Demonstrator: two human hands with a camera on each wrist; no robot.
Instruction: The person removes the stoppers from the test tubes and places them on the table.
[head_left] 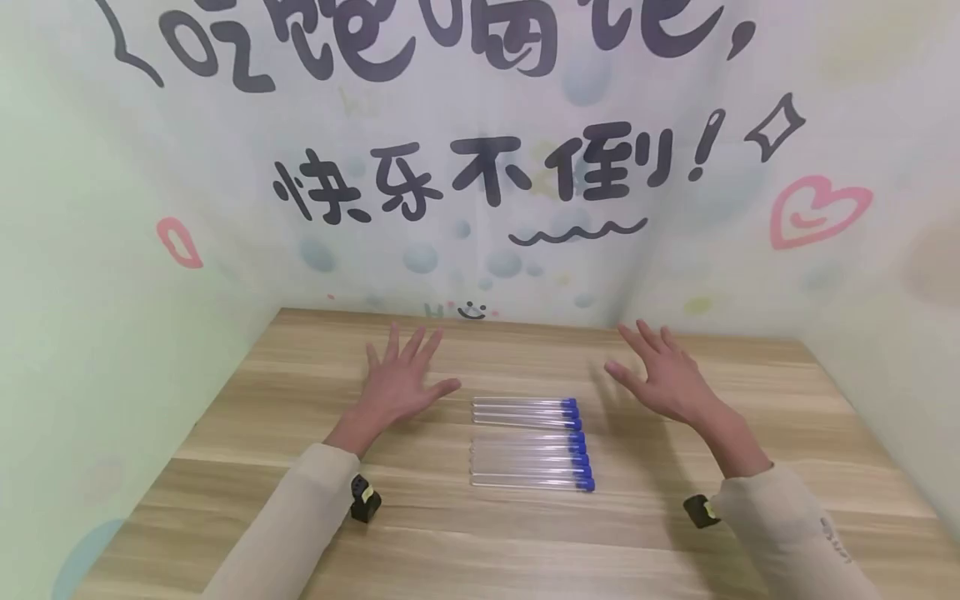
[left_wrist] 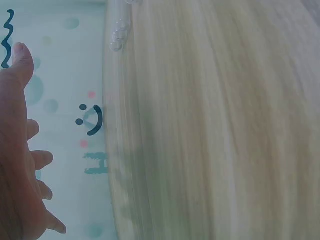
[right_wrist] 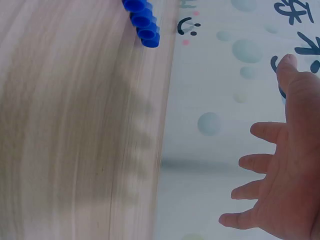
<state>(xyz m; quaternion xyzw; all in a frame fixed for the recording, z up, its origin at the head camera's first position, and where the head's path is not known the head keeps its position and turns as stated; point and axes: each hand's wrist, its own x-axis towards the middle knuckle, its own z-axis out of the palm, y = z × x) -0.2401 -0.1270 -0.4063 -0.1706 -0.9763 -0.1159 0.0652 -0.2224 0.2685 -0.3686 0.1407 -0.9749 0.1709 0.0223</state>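
Note:
Several clear tubes with blue caps (head_left: 525, 460) lie side by side on the wooden table, their caps all pointing right. A small gap splits them into a far group (head_left: 517, 412) and a near group. To their left, my left hand (head_left: 395, 385) is held with fingers spread and holds nothing. My right hand (head_left: 663, 379) is on the other side, past the capped ends, also spread and holding nothing. The right wrist view catches some blue caps (right_wrist: 143, 22) at its top edge, and the left wrist view shows rounded clear tube ends (left_wrist: 119, 35).
The wooden table (head_left: 337, 533) runs back to a pale printed curtain (head_left: 480, 275) with dark lettering and a smiley. A pale wall (head_left: 97, 333) stands at the left. Small black devices (head_left: 365, 500) sit at both wrists, below beige sleeves.

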